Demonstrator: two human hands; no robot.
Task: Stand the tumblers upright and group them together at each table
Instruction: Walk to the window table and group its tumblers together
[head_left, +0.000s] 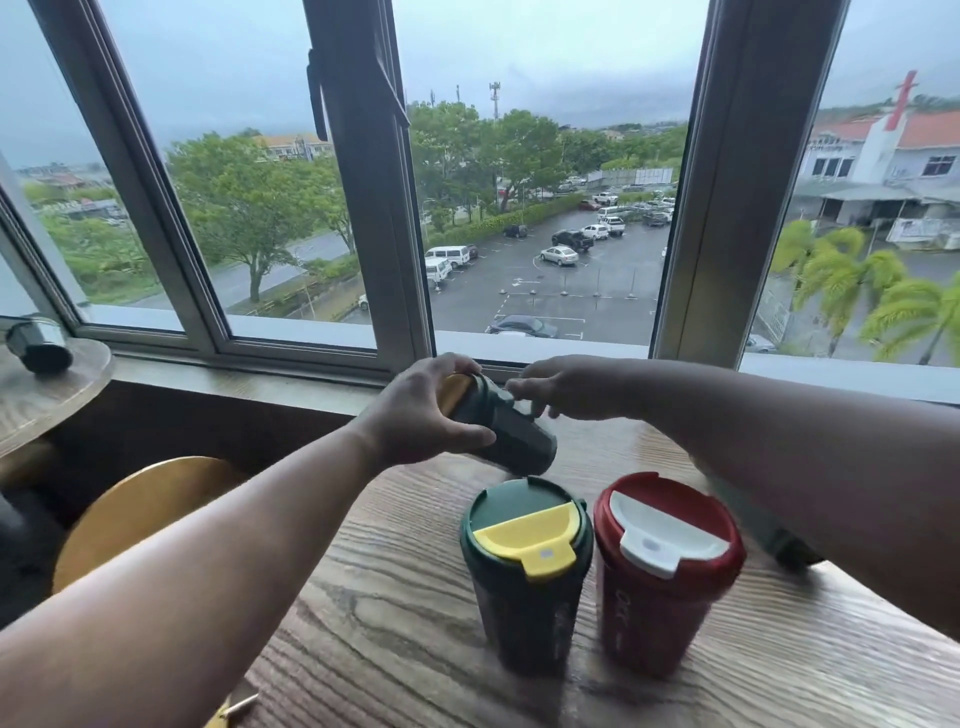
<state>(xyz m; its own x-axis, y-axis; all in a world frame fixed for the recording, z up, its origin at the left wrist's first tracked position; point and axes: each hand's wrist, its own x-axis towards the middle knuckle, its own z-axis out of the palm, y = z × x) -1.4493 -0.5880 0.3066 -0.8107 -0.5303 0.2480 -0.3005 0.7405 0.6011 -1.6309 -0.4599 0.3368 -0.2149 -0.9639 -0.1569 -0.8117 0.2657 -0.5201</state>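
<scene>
Two tumblers stand upright side by side on the wooden table (395, 613): a dark green one with a yellow lid flap (524, 571) and a red one with a white lid flap (667, 566). Behind them a second dark green tumbler (501, 434) is tilted, its yellow lid pointing up and left, its base near the tabletop. My left hand (426, 410) is wrapped around its upper body. My right hand (563, 389) touches its far side with the fingertips. Another dark tumbler (779, 540) lies partly hidden under my right forearm.
A window sill and metal window frame (374, 234) run right behind the table. At the far left, a round wooden table (47, 395) carries a dark tumbler lying on its side (39, 345). A yellow round stool seat (140, 509) sits below, left of my table.
</scene>
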